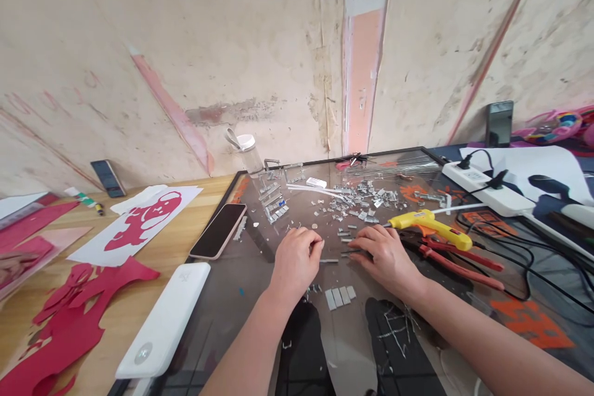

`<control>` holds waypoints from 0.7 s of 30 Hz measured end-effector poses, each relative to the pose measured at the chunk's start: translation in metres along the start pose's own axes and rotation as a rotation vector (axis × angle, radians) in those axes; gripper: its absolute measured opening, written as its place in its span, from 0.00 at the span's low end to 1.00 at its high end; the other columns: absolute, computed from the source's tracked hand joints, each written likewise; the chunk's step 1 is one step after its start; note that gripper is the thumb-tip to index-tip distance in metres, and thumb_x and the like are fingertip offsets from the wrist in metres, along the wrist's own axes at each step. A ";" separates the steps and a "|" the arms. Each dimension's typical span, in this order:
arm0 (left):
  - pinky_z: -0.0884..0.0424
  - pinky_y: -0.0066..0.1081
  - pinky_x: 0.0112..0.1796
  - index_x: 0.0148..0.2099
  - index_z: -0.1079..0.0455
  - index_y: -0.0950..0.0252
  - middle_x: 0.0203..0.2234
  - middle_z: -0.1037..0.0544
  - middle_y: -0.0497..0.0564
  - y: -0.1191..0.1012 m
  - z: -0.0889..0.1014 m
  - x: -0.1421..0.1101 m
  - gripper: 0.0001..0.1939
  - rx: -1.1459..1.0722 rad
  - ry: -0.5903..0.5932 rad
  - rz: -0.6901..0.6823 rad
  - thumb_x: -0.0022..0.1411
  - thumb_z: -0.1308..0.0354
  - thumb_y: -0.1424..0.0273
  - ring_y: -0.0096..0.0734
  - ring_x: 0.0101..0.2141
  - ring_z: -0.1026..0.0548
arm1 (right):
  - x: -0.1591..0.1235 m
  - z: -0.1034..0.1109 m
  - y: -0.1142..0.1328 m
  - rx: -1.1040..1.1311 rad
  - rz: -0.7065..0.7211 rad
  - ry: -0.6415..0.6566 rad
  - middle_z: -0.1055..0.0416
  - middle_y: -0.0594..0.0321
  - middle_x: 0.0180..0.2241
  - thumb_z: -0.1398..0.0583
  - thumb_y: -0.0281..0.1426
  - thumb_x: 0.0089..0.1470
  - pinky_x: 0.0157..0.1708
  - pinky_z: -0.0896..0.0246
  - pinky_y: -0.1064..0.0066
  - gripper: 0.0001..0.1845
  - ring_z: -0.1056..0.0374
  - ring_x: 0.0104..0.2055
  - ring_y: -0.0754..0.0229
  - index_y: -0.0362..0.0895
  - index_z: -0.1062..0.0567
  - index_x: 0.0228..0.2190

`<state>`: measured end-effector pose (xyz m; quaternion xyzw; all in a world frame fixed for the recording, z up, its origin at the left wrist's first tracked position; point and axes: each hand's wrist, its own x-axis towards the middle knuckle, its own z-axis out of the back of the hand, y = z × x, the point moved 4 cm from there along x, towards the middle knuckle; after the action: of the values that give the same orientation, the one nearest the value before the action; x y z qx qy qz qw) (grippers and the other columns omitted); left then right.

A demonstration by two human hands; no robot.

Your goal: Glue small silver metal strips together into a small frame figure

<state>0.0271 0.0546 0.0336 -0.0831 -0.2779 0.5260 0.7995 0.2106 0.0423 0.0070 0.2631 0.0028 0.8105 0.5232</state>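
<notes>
My left hand [296,260] hangs over the middle of the dark glass tabletop [250,297], thumb and fingertips pinched together; whatever is between them is hidden. To its right, my right hand [387,257] has its fingers bent around a thin grey metal strip [347,253]. Another short metal strip [329,260] lies between the hands. Nearer me sits a row of flat silver pieces [340,297]. Behind the hands spreads a pile of small silver metal pieces [371,195]. A small metal structure [271,195] stands at the back left.
A yellow glue gun [429,226] and red-handled pliers [459,263] lie beside my right hand, with black cables and a white power strip [487,189] beyond. At left are a phone [219,231], white power bank [164,322], clear bottle [250,154] and red paper cutouts [83,315].
</notes>
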 end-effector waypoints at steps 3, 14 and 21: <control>0.36 0.32 0.36 0.29 0.32 0.62 0.26 0.27 0.48 0.001 0.002 -0.001 0.08 -0.014 -0.024 0.007 0.60 0.48 0.75 0.34 0.33 0.30 | -0.003 0.009 -0.010 0.002 0.019 -0.056 0.25 0.63 0.35 0.41 0.34 0.56 0.39 0.50 0.64 0.07 0.35 0.38 0.57 0.49 0.22 0.32; 0.38 0.29 0.31 0.24 0.39 0.63 0.22 0.31 0.47 -0.005 0.010 0.000 0.14 -0.057 -0.102 -0.019 0.63 0.52 0.71 0.30 0.28 0.33 | -0.006 0.038 -0.047 -0.102 -0.075 -0.241 0.25 0.61 0.33 0.45 0.36 0.58 0.39 0.49 0.63 0.12 0.34 0.37 0.56 0.48 0.23 0.30; 0.37 0.31 0.34 0.25 0.37 0.63 0.23 0.30 0.47 -0.003 0.010 -0.002 0.13 -0.096 -0.131 -0.044 0.63 0.51 0.71 0.31 0.29 0.33 | -0.007 0.036 -0.042 -0.097 -0.077 -0.234 0.25 0.62 0.33 0.45 0.38 0.58 0.39 0.50 0.64 0.13 0.35 0.36 0.57 0.47 0.23 0.27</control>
<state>0.0236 0.0501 0.0424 -0.0806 -0.3564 0.4987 0.7860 0.2641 0.0461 0.0237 0.3301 -0.0875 0.7527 0.5628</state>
